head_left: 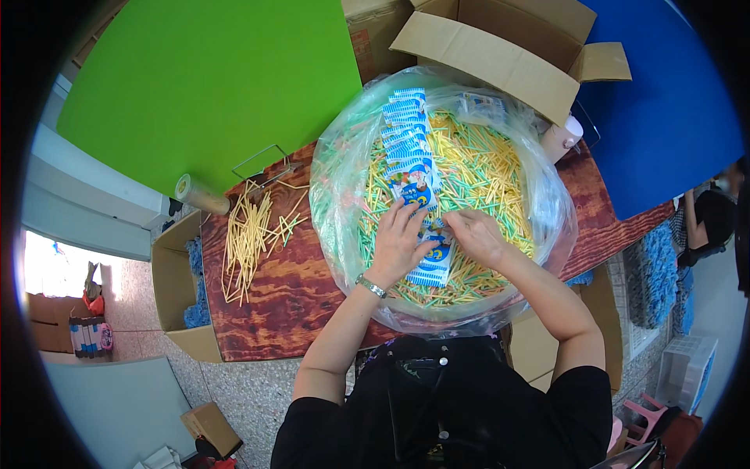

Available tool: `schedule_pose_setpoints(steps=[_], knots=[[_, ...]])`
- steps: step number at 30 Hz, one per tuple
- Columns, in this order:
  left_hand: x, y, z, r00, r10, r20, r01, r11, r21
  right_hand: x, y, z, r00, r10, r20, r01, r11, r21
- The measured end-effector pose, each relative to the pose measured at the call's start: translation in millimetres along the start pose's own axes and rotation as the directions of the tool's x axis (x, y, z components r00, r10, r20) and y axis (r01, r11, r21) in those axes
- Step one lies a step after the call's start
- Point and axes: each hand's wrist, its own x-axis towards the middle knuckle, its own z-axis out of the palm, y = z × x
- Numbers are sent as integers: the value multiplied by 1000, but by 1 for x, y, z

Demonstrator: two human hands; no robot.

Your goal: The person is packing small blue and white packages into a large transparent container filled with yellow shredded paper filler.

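A strip of blue and white packets (408, 144) lies overlapped on a heap of thin yellow, green and pink sticks (488, 168). The heap fills a large round container lined with a clear plastic bag (337, 203). My left hand (397, 246) rests on the near part of the strip, fingers spread across a packet. Beside it, my right hand (478, 238) is closed, thumb and fingertips pinching a packet's edge. Just below the fingers lies the nearest packet (433, 262), partly covered by my hands.
Loose yellow sticks (248, 242) lie on the reddish wooden table (289, 313) to the left, near a pale cylinder (201, 194). An open cardboard box (500, 55) stands behind the container. Green (219, 86) and blue boards (656, 117) flank it; a pinkish bottle (562, 139) stands at right.
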Motion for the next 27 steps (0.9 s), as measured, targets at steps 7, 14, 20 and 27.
schedule_pose_setpoints(steps=[7, 14, 20, 27], knots=[[-2, 4, 1, 993, -98, 72, 113, 959, -261, 16, -14, -32, 981, 163, -109, -118, 934, 337], [5, 3, 5, 865, -377, 331, 500, 592, -632, 24, -9, -42, 977, 197, 81, -211, 854, 475], [9, 3, 4, 833, -478, 278, 522, 512, -682, 70, 88, -51, 911, 409, 49, -396, 839, 373], [8, 2, 3, 835, -487, 255, 526, 574, -627, 127, 125, -17, 593, 733, 335, -630, 681, -375]])
